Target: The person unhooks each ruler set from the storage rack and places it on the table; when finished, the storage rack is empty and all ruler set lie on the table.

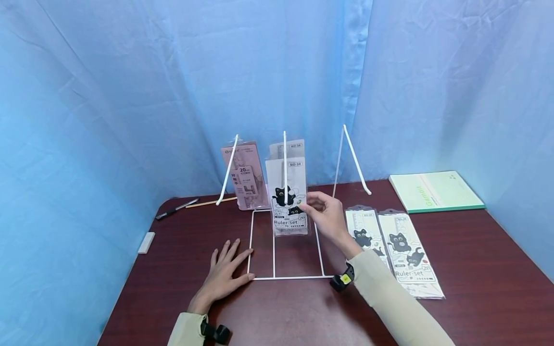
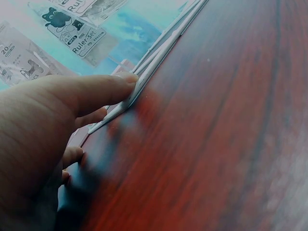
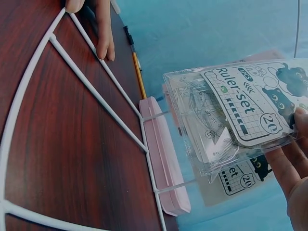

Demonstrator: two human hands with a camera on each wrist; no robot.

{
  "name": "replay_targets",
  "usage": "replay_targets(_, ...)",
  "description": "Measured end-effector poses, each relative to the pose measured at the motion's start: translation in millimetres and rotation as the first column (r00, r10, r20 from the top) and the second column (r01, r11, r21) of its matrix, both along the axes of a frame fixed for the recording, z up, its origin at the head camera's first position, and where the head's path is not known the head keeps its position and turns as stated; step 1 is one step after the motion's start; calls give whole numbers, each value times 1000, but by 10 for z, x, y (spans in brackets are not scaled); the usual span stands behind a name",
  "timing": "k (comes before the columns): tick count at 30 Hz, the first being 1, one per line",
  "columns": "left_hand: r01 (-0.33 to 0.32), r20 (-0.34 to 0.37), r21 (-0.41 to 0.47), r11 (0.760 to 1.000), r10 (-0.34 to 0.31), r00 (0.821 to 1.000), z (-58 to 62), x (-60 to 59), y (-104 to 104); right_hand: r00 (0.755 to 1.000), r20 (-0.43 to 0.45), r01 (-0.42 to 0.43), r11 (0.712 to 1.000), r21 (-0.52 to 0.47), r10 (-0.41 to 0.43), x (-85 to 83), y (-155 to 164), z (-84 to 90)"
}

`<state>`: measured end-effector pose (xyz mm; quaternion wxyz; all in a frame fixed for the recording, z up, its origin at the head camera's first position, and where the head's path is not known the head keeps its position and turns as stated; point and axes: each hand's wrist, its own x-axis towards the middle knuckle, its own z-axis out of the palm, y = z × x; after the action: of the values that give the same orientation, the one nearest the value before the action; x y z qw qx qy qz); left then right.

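One ruler-set pack (image 1: pixel 291 202), clear plastic printed with black cats, hangs on the middle upright of a white wire rack (image 1: pixel 274 278), pinched at its right edge by the right hand (image 1: pixel 330 216); thumb and fingertips are closed on the pack, the rest of the hand lying to the right of it. Directly behind the held pack, on the same upright, a second ruler-set pack (image 1: pixel 288 147) shows only its top in the head view; the right wrist view shows its lower print below the held pack (image 3: pixel 231 115), and the fingers (image 3: pixel 281 166) at that pack's edge, which the head view renders small. Left of the grip, a pink pack (image 1: pixel 245 175) marked 20 leans at the rack's left upright; the right wrist view shows it edge-on (image 3: pixel 161 149) against the wire. Nearer the person, the left hand (image 1: pixel 222 274) lies flat on the dark red table (image 1: pixel 476 269), fingers straight, fingertips touching the rack's base wire; the left wrist view confirms the contact, a finger (image 2: pixel 103 91) pressed against the wire (image 2: pixel 159 57). Right of the grip, two further ruler-set packs (image 1: pixel 400 250) lie flat, side by side; beyond them a green notebook (image 1: pixel 434 191). Far left: a pen (image 1: pixel 176 208), a pencil (image 1: pixel 212 203), a white eraser (image 1: pixel 146 242); blue curtain (image 1: pixel 130 96) behind.
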<state>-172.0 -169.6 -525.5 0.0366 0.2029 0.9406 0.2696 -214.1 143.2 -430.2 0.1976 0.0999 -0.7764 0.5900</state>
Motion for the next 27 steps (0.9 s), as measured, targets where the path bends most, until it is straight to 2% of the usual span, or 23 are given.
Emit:
replay_targets(5,-4,-2,-3,1000,4,1000,-5,-4,0,1000,2,-1,1000,11,1,78,16,-9)
replay_targets(27,-4,3,-9,1000,4,1000,-19,-13,-3,993,-86,-81,997,7,81,360,37,-38)
